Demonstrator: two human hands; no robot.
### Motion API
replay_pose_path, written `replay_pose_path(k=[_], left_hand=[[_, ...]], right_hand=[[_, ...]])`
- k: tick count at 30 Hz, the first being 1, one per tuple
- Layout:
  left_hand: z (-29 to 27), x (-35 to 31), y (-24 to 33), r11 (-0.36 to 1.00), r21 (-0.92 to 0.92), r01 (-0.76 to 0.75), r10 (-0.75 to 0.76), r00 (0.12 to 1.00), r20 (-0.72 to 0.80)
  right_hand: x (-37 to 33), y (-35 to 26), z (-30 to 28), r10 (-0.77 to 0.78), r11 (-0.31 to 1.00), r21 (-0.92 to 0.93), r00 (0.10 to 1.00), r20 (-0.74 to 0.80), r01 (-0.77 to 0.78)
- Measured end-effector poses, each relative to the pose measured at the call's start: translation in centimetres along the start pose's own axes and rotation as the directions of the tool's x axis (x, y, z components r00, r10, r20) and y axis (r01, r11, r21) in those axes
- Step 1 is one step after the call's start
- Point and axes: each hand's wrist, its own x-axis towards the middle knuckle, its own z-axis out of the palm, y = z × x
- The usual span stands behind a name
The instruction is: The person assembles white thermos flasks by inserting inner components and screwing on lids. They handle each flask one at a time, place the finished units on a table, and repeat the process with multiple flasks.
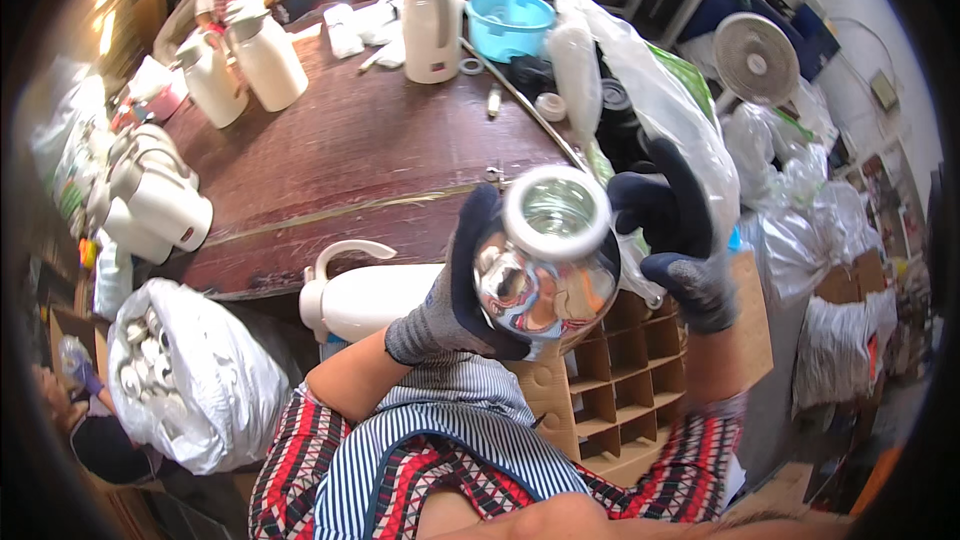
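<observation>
In front of my chest is a mirrored glass vacuum-flask liner (545, 290), its mouth facing up toward me. A white ring (516, 215) sits around its neck. My left hand (462, 285), in a dark-coated grey glove, is closed around the liner's left side. On the other side, my gloved right hand (690, 235) is raised close to the neck with its fingers apart; I see nothing held in it. A white thermos jug (375, 292) lies on its side at the table's near edge, beside my left wrist, its handle pointing away from me.
Several white jugs stand on the dark red table (350, 155). A blue basin (510, 25) is at the back. Below my hands is a cardboard box with dividers (615, 390). A white sack of parts (215, 390) stands left. Two other people are at left; a fan (755, 58) is at right.
</observation>
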Motion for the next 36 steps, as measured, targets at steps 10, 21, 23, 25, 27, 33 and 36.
replay_pose_path(k=[10, 21, 23, 25, 27, 33, 36], left_hand=[[-3.2, -7.9, -3.1, 0.984, 0.060, 0.168, -0.147, 0.953, -0.264], [-23.1, -20.3, -1.8, 0.205, 0.873, 0.443, -0.225, 0.889, -0.399], [-22.5, -20.2, -1.3, 0.293, 0.826, 0.482, -0.235, 0.873, -0.427], [-21.5, -19.2, -0.1, 0.396, 0.732, 0.554, -0.288, 0.832, -0.474], [-20.7, -19.6, 0.6, 0.476, 0.576, 0.664, -0.367, 0.746, -0.556], [-18.9, -18.8, 2.3, 0.641, 0.241, 0.729, -0.489, 0.630, -0.604], [-18.7, -19.8, 3.4, 0.690, 0.034, 0.723, -0.588, 0.588, -0.556]], right_hand=[[-12.3, 11.0, 13.4, -0.251, 0.065, -0.988, 0.961, 0.121, 0.141], [-19.7, 14.8, 7.6, 0.471, 0.876, 0.168, 0.730, -0.495, -0.451], [-21.7, 17.0, 5.0, 0.627, 0.761, 0.478, 0.688, -0.366, -0.439], [-25.1, 22.1, 1.3, 0.607, 0.794, 0.253, 0.742, -0.285, -0.553], [-19.7, 19.4, 2.3, 0.663, 0.735, 0.352, 0.724, -0.191, -0.580], [-13.8, 19.1, 4.7, 0.668, 0.685, 0.377, 0.744, 0.016, -0.624], [-13.7, 20.1, 7.3, 0.647, 0.708, 0.303, 0.758, 0.083, -0.638]])
